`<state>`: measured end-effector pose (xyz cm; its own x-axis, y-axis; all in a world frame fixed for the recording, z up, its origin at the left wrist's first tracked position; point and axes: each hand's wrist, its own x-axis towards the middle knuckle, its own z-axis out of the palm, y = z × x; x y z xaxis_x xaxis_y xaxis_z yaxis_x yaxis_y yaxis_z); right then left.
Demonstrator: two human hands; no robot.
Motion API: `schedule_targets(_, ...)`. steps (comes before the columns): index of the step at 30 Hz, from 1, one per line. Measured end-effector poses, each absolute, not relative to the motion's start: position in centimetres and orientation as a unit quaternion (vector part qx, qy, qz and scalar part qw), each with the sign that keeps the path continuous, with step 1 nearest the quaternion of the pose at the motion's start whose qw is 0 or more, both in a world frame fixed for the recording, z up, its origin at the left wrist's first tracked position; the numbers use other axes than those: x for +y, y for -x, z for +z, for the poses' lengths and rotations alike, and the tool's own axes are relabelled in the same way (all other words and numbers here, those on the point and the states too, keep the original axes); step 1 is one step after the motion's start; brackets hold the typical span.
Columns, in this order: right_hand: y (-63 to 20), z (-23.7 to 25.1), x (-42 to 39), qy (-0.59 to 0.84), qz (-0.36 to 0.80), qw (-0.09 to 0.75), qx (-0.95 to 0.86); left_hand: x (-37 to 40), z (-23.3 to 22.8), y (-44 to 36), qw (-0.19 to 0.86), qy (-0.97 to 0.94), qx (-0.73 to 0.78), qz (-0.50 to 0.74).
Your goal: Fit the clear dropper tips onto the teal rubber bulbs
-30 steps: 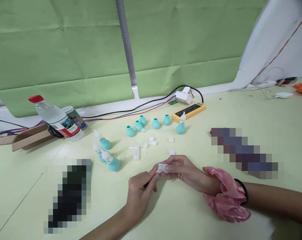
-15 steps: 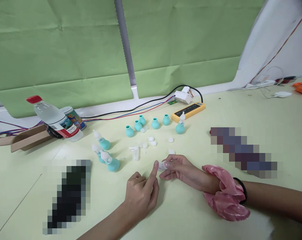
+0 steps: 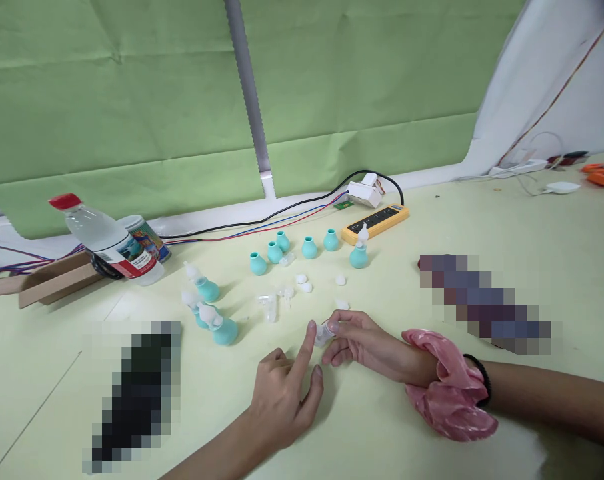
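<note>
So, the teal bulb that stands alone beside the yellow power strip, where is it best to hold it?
Probably grip the teal bulb by its round belly, coming from above or the near side. It stands upright, and its white tip looks narrow and slippery.

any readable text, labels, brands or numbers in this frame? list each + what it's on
No text can be read.
Clear plastic water bottle with red cap: printed red and white label, too blurred to read.
Round can with colourful print behind it: too blurred.
Yellow power strip: no legible marking.
Two pixelated patches on the pale table: unreadable.
Teal rubber bulbs: no print visible.
</note>
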<state>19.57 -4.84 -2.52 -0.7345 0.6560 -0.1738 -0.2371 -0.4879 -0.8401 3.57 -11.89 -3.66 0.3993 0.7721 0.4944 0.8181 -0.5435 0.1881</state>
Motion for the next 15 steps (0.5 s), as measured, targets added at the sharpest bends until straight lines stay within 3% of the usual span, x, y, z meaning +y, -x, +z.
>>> schedule_targets(15, -19.48, -3.25, -4.77, 0.153, 0.890, 0.199, -0.381, -11.98, -3.95, -3.55, 0.006, 0.835, -0.461, -0.302)
